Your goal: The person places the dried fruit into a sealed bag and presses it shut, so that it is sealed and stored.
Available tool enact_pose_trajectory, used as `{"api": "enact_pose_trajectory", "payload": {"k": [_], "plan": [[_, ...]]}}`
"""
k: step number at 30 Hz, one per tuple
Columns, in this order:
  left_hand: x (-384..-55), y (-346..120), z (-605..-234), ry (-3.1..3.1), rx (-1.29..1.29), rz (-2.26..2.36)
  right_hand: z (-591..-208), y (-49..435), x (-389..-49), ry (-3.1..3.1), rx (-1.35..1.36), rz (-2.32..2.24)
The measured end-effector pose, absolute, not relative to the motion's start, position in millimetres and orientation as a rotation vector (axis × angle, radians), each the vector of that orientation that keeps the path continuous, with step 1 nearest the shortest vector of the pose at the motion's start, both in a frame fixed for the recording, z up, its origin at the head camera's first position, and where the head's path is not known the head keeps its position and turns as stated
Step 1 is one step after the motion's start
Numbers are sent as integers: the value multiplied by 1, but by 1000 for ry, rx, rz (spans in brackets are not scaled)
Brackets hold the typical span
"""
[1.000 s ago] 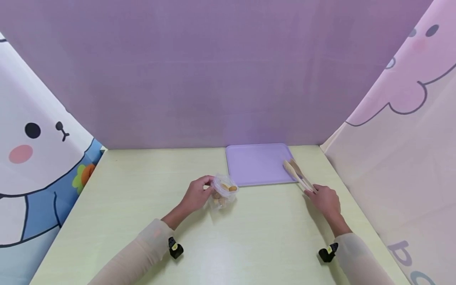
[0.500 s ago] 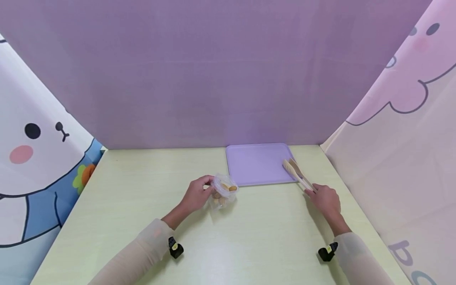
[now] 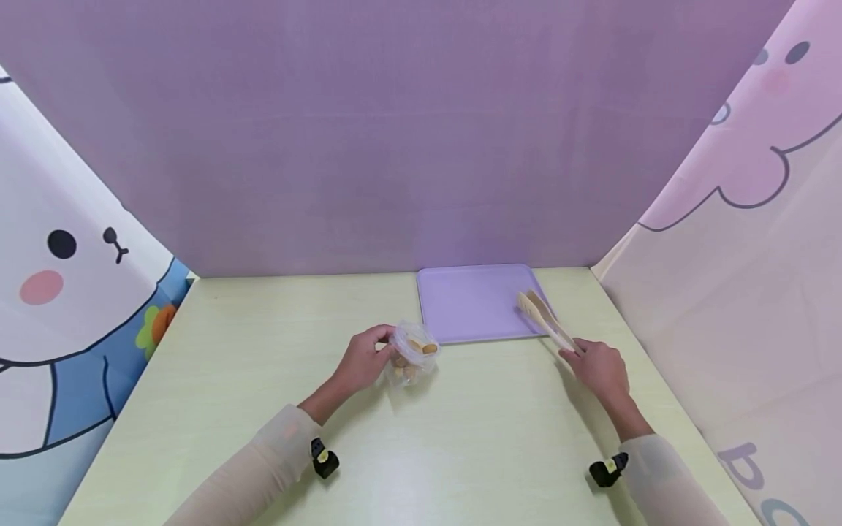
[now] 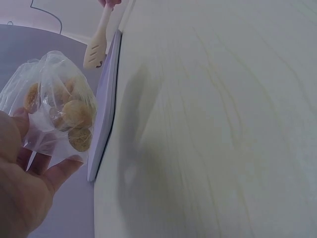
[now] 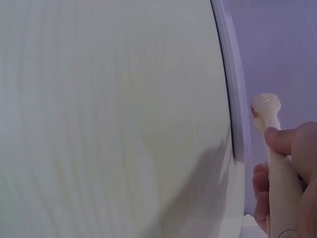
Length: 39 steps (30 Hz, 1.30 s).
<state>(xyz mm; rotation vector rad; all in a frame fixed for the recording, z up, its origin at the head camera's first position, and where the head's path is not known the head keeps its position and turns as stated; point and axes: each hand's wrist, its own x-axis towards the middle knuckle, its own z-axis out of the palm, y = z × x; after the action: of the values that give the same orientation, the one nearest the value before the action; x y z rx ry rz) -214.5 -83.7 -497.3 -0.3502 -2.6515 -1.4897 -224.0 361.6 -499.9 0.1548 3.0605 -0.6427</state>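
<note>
The left hand point(image 3: 360, 359) pinched the clear bag point(image 4: 45, 106) of round brown pieces point(image 4: 77, 114) between thumb and fingers beside the tray's point(image 3: 470, 299) near-left corner. The right hand point(image 3: 600, 369) was curled round the tongs point(image 3: 541, 315), their tips over the tray's right margin; tabletop point(image 3: 493, 409) stretched between the hands.

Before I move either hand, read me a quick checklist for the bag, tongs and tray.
1. Bag held: ok. The left hand grips the clear bag.
2. Pieces inside: ok. Round brown pieces show through the plastic.
3. Tongs held: ok. The right hand has its fingers around the tongs.
4. Tong tips at the tray: ok. They overlap the right side of the purple tray.
5. Bag over the tray: not ok. It is mostly off the near-left corner.
6. Tongs gripping a piece: cannot tell.
</note>
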Motion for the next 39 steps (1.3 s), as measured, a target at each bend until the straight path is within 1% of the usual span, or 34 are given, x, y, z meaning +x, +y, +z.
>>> {"api": "enact_pose_trajectory", "payload": {"k": [11, 26, 39], "plan": [[-215, -83, -498, -2643, -380, -1478, -488, 345, -215, 3065, 85, -768], [-215, -82, -498, -2634, -383, -1493, -468, 314, -197, 3137, -231, -805], [-216, -82, -497, -2643, -376, -1488, -455, 291, -186, 3074, -331, -886]]}}
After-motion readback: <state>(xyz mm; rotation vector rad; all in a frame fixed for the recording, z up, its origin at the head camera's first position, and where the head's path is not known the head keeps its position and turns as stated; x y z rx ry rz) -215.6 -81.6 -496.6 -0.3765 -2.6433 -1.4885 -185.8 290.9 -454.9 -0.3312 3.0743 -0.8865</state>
